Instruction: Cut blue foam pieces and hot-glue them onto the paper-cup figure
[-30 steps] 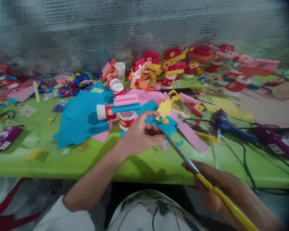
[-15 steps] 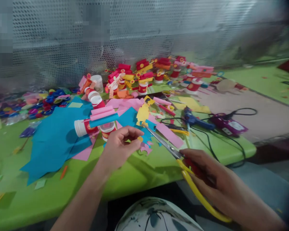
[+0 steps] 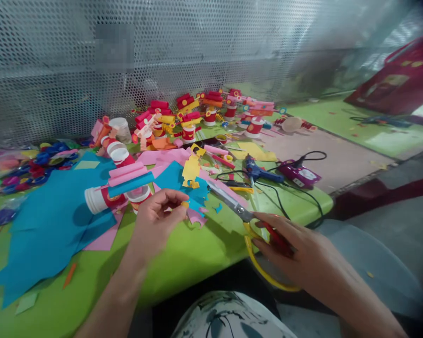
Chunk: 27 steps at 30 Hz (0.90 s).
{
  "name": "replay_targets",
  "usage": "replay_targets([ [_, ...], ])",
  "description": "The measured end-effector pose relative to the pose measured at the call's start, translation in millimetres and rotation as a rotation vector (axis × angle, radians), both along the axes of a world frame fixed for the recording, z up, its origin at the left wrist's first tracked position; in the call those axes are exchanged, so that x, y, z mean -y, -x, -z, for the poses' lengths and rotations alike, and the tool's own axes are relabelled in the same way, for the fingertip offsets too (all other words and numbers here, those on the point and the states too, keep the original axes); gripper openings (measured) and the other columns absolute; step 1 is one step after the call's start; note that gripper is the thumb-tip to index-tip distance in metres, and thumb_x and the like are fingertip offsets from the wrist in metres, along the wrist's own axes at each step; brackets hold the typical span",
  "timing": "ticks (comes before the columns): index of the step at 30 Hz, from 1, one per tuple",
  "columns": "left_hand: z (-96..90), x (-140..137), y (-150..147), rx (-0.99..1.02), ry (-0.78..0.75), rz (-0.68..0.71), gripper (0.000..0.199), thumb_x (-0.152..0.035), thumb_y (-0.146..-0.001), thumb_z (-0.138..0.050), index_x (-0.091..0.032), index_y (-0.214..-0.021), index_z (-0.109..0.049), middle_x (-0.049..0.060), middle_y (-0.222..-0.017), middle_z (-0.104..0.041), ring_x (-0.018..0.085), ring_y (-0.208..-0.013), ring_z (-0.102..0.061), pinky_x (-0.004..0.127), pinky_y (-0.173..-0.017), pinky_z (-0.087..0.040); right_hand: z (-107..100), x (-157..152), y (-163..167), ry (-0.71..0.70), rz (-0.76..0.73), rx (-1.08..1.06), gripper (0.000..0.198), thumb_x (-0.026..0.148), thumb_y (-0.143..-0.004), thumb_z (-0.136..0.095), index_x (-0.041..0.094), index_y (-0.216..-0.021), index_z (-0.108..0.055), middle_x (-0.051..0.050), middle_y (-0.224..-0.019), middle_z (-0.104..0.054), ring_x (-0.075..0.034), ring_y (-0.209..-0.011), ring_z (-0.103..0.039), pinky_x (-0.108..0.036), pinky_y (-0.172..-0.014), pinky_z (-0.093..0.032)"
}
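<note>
My right hand grips a pair of scissors with yellow handles and some red at the grip. Their blades look closed and point up and left over the paper scraps. My left hand is pinched on a small yellow paper piece, mostly hidden by the fingertips. Beyond that hand lies a yellow paper sheet with bites cut out of its edges. Under it are blue paper and cut pink scraps.
Several finished paper-and-cup models stand at the back. A cup model with paper rolls lies left of centre on large blue paper. To the right sit a blue glue gun, a purple power box and cords. A red bag stands far right.
The view has turned right, bringing the red bag into sight. The scissors' tip has come away from the yellow sheet, and my left hand keeps its pinch.
</note>
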<state>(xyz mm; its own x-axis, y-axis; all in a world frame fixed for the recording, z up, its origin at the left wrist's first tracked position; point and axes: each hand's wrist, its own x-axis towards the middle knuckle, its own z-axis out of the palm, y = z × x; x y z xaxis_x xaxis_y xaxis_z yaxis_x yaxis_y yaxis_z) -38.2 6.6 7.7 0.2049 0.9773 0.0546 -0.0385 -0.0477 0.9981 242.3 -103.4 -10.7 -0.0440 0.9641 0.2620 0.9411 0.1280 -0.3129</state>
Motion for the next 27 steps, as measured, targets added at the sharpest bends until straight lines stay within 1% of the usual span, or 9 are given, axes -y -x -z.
replay_targets([
  [2, 4.6, -2, 1, 0.071, -0.057, -0.106, 0.008, -0.021, -0.081, -0.076, -0.020, -0.088, -0.073, -0.001, -0.080, -0.070, 0.012, -0.069, -0.066, 0.024, -0.066, -0.056, -4, 1, 4, 0.036, -0.062, -0.012, 0.038, 0.041, -0.096, -0.063, 0.025, -0.130, -0.070, -0.008, -0.103, -0.080, -0.015, -0.055, -0.067, -0.028, -0.055, -0.056],
  [5, 7.8, -3, 3, 0.168, -0.147, -0.318, 0.012, -0.021, -0.082, -0.075, -0.023, -0.092, -0.070, -0.003, -0.080, -0.068, 0.012, -0.068, -0.065, 0.025, -0.066, -0.056, -9, 3, 10, 0.084, -0.165, -0.061, 0.039, 0.039, -0.094, -0.066, 0.026, -0.130, -0.071, -0.007, -0.103, -0.081, -0.015, -0.057, -0.069, -0.026, -0.053, -0.057],
  [8, 5.0, -1, 2, 0.177, -0.253, -0.493, 0.014, -0.020, -0.083, -0.074, -0.025, -0.093, -0.066, -0.004, -0.084, -0.066, 0.012, -0.068, -0.063, 0.026, -0.066, -0.055, -12, 4, 17, 0.154, -0.257, -0.116, 0.038, 0.035, -0.094, -0.066, 0.028, -0.130, -0.070, -0.004, -0.099, -0.081, -0.012, -0.052, -0.067, -0.023, -0.045, -0.053],
  [10, 1.6, 2, 1, 0.178, -0.321, -0.569, 0.014, -0.019, -0.085, -0.073, -0.027, -0.094, -0.065, -0.004, -0.087, -0.064, 0.012, -0.069, -0.062, 0.027, -0.066, -0.054, -13, 5, 22, 0.193, -0.294, -0.138, 0.037, 0.034, -0.093, -0.067, 0.030, -0.130, -0.069, -0.002, -0.099, -0.081, -0.012, -0.052, -0.067, -0.021, -0.044, -0.053],
  [13, -2.6, 6, 0, 0.209, -0.373, -0.617, 0.013, -0.018, -0.087, -0.070, -0.027, -0.094, -0.064, -0.003, -0.089, -0.061, 0.012, -0.069, -0.060, 0.028, -0.065, -0.053, -10, 2, 31, 0.224, -0.312, -0.119, 0.034, 0.034, -0.095, -0.064, 0.031, -0.128, -0.068, 0.001, -0.093, -0.081, -0.011, -0.051, -0.066, -0.021, -0.046, -0.054],
  [16, -4.5, 6, 0, 0.214, -0.414, -0.659, 0.012, -0.018, -0.089, -0.068, -0.027, -0.093, -0.062, -0.003, -0.088, -0.060, 0.012, -0.067, -0.059, 0.028, -0.063, -0.051, -1, -6, 40, 0.173, -0.279, -0.040, 0.031, 0.035, -0.098, -0.059, 0.024, -0.126, -0.069, -0.003, -0.088, -0.081, -0.014, -0.051, -0.068, -0.025, -0.045, -0.052],
  [21, -6.3, 6, 3, 0.226, -0.415, -0.724, 0.011, -0.023, -0.088, -0.070, -0.029, -0.093, -0.064, -0.002, -0.092, -0.061, 0.013, -0.070, -0.060, 0.031, -0.065, -0.052, 15, -28, 53, 0.043, -0.212, 0.056, 0.037, 0.034, -0.099, -0.055, 0.015, -0.126, -0.070, -0.013, -0.111, -0.081, -0.022, -0.068, -0.077, -0.033, -0.056, -0.060],
  [23, -6.9, 7, 4, 0.226, -0.403, -0.737, 0.011, -0.024, -0.087, -0.072, -0.030, -0.093, -0.064, -0.002, -0.093, -0.061, 0.014, -0.072, -0.061, 0.032, -0.065, -0.053, 17, -36, 57, 0.006, -0.201, 0.093, 0.038, 0.035, -0.099, -0.054, 0.015, -0.127, -0.070, -0.013, -0.114, -0.080, -0.025, -0.074, -0.079, -0.036, -0.059, -0.061],
  [27, -8.2, 7, 6, 0.191, -0.393, -0.742, 0.010, -0.024, -0.089, -0.068, -0.031, -0.095, -0.063, -0.002, -0.095, -0.061, 0.015, -0.075, -0.060, 0.032, -0.067, -0.053, 19, -54, 66, -0.026, -0.148, 0.145, 0.037, 0.037, -0.098, -0.055, 0.017, -0.126, -0.071, -0.012, -0.111, -0.081, -0.024, -0.073, -0.077, -0.035, -0.058, -0.058],
])
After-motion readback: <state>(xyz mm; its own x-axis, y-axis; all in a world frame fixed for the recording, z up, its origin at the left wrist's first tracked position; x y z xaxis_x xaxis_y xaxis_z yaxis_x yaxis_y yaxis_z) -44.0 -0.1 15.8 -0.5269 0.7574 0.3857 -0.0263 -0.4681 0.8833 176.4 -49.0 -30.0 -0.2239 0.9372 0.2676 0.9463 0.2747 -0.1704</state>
